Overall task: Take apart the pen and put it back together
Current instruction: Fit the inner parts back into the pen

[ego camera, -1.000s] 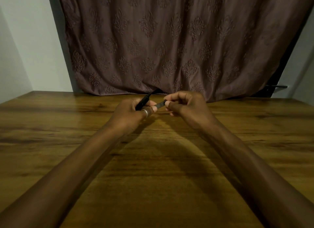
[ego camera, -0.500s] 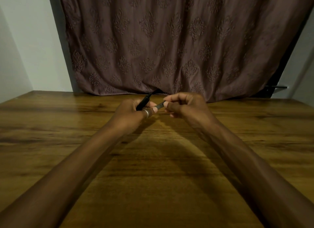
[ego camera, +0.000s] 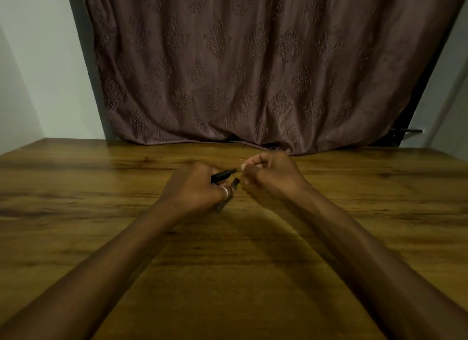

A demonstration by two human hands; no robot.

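Forearms: both are seen entering from 7 and 5 o'clock, converging above the table (ego camera: 228, 276) towards centre frame.
Table: wood grain, brown; shadows of the arms are cast on it below the hands.
Left hand (ego camera: 195, 187): clenched around the black pen barrel (ego camera: 222, 175); a silver ring (ego camera: 225, 192) is worn on one finger. A second dark pen piece (ego camera: 235, 182) is seen just beside the ring, at 4 o'clock of the barrel; whether it is gripped or only resting against the fingers cannot be told.
Pen barrel: tilted, tapered tip pointing to 2 o'clock, towards the right hand.
Right hand (ego camera: 271, 177): fingers pinched together just beside the barrel tip; what is pinched is too small to be made out.
Curtain (ego camera: 253, 68): mauve, embossed pattern, hung at 12 o'clock, hem resting on the far table edge.
Wall (ego camera: 38, 73): pale, at 10 o'clock.
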